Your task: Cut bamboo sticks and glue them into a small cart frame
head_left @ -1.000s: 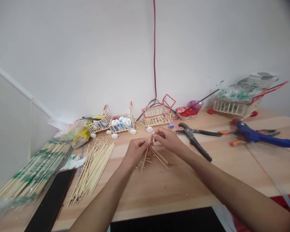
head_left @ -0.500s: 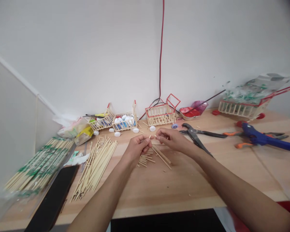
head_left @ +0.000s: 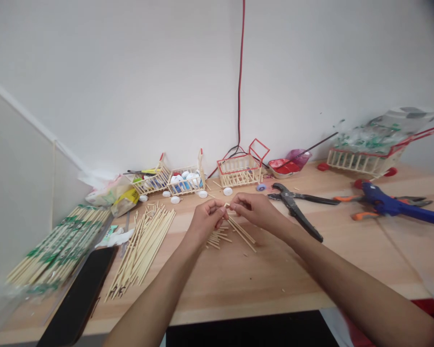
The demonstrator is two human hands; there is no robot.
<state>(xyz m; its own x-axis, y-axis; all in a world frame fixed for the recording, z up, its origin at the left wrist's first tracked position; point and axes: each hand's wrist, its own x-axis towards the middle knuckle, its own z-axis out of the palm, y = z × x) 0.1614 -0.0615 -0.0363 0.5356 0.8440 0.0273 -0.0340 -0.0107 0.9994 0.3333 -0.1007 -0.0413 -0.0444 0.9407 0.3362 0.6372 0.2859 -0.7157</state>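
My left hand (head_left: 208, 219) and my right hand (head_left: 252, 209) meet above the middle of the wooden table (head_left: 246, 284). Both are closed in a pinch, fingertips almost touching. Between them shows a small pale bit of wooden stick (head_left: 226, 206), apparently two short ends meeting at an angle; the fingers hide most of it. Short cut sticks (head_left: 217, 239) lie under my left hand, and a few longer sticks (head_left: 244, 232) slant out below my right. Behind the hands stands a small stick-built shopping cart (head_left: 240, 176) with a red rim and white wheel.
Black-handled pliers (head_left: 292, 207) and a blue glue gun (head_left: 386, 205) lie on the right. Long loose sticks (head_left: 148, 246), packaged sticks (head_left: 61, 246) and a black phone-like slab (head_left: 83, 294) are on the left. More little carts (head_left: 186, 183) and a red paint dish (head_left: 285, 167) stand along the wall.
My right hand has shifted slightly left toward my left hand. The two stick ends, apart before, now meet between my fingertips.
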